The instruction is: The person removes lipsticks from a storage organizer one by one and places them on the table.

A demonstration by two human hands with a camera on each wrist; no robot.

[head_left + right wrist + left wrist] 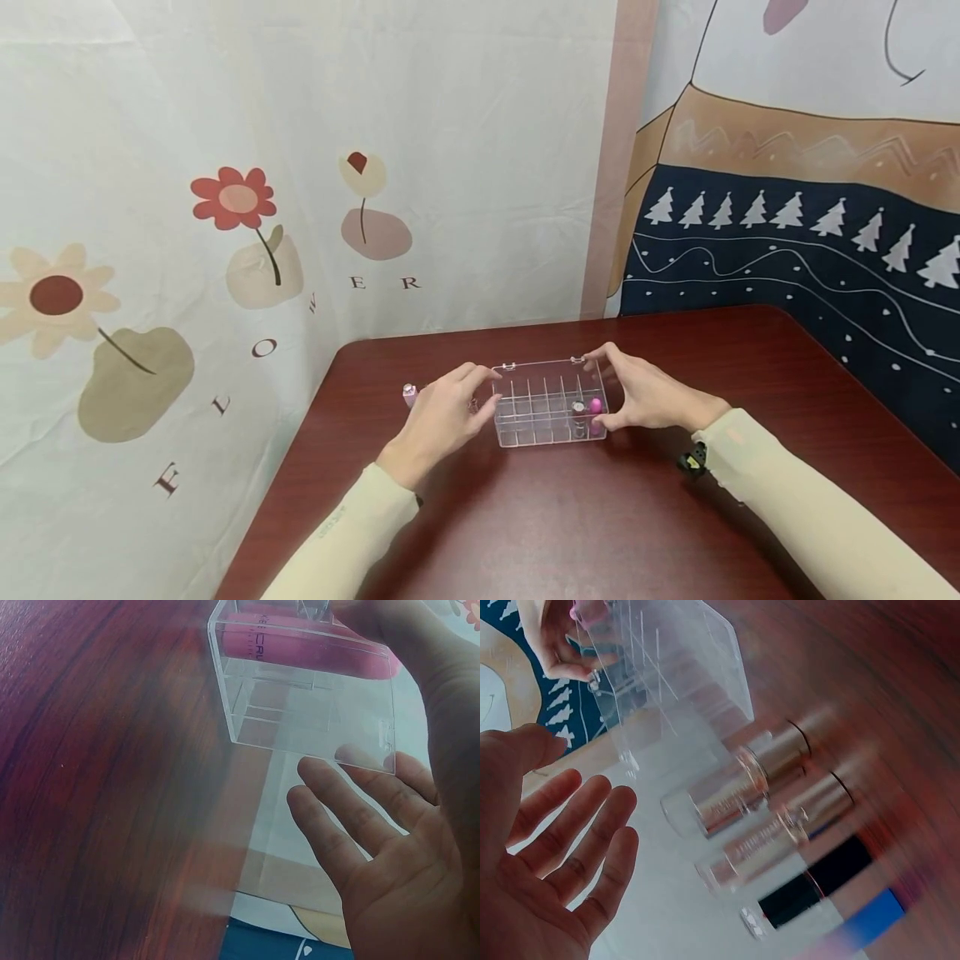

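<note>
A clear plastic compartment box [522, 425] with a raised, hinged-looking back panel stands on the table. At its right end are a pink tube [596, 415] and a dark, silvery tube [578, 417]. My right hand [647, 390] grips that end, thumb at the front and fingers at the back corner. Beside the left end is my left hand [442, 417], fingers spread and bent a little; in the left wrist view it holds nothing. Near it lie two gold lipsticks [780, 757] with clear ends, a black lipstick [817, 881] and a blurred blue tube [870, 922].
A reddish-brown wooden table [540, 517] bears everything. Printed curtains hang behind it, pale with flowers [237, 198] and dark with white trees [787, 210] at the right. A pink-and-clear cap [409, 395] shows left of the left hand.
</note>
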